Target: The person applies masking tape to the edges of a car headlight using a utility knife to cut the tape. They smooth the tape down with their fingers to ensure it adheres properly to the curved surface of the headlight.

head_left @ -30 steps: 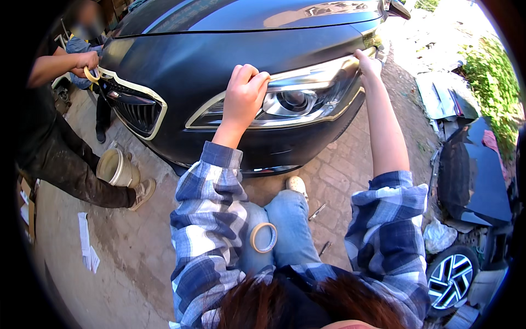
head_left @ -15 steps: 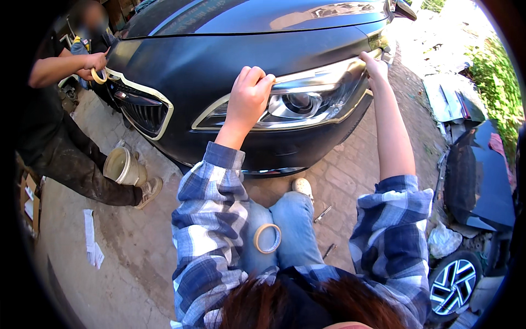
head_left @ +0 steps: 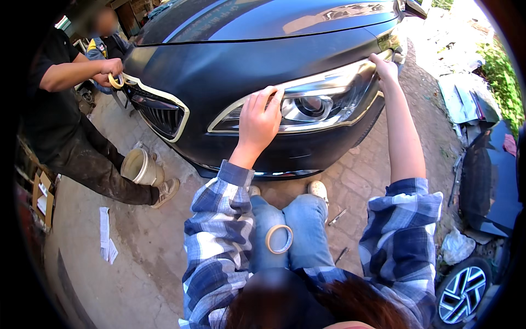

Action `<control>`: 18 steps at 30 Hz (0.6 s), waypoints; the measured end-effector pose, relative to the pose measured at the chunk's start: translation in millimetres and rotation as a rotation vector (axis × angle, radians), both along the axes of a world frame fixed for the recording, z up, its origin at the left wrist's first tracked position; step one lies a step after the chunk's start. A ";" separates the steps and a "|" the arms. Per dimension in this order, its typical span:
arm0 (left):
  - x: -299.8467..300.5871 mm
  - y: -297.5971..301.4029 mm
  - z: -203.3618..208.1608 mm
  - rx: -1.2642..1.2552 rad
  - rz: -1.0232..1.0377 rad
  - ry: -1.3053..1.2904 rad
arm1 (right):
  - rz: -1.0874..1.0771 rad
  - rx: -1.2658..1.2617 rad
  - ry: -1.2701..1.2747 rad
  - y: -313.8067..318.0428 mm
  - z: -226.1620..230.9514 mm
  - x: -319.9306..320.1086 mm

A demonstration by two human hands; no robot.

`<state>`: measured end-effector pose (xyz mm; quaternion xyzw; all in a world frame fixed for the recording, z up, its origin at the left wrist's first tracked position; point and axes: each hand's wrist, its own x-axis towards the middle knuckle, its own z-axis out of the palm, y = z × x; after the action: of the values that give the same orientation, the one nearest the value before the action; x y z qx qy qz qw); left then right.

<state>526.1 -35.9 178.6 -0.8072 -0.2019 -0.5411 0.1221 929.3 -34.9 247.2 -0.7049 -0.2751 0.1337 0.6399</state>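
Note:
Ahead of me is the dark front of a car, its headlight (head_left: pixel 309 107) edged with pale masking tape (head_left: pixel 329 78). My left hand (head_left: pixel 260 120) lies at the headlight's upper inner edge, fingers stretched out and touching the tape line. At the outer upper corner, my right hand (head_left: pixel 385 71) is closed where the pale strip ends; its fingers are partly hidden. A roll of masking tape (head_left: pixel 269 238) rests on my jeans between the thighs. Tape also frames the grille (head_left: pixel 164 116) at left.
At left a co-worker (head_left: pixel 63 118) holds another tape roll (head_left: pixel 115 82) by the grille. A bucket (head_left: pixel 143 169) stands by their foot. Paper strips (head_left: pixel 105 233) and thin tools (head_left: pixel 337 217) lie on the ground. At right are a loose dark panel (head_left: pixel 490 181) and a wheel (head_left: pixel 463 290).
My left hand's fingers have gone from curled to stretched along the headlight's upper edge. My right hand stays at the outer corner. The whole view has shifted slightly.

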 end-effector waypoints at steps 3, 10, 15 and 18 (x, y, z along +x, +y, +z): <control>6.4 -7.2 6.0 0.034 -0.009 0.021 | -0.001 0.009 -0.020 1.6 0.7 -1.8; 20.9 -15.0 5.0 -0.067 -0.025 0.071 | 0.048 0.060 0.025 -0.6 2.3 -9.5; 28.1 -17.1 3.0 -0.133 -0.096 0.047 | 0.024 0.052 0.005 -5.4 6.0 -16.3; 36.4 -17.9 9.7 -0.145 -0.145 0.054 | 0.028 0.052 0.013 -7.5 6.7 -17.1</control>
<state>562.5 -53.8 188.3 -0.8406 -0.1785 -0.5106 0.0292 912.3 -42.4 253.9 -0.6832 -0.2841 0.1401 0.6580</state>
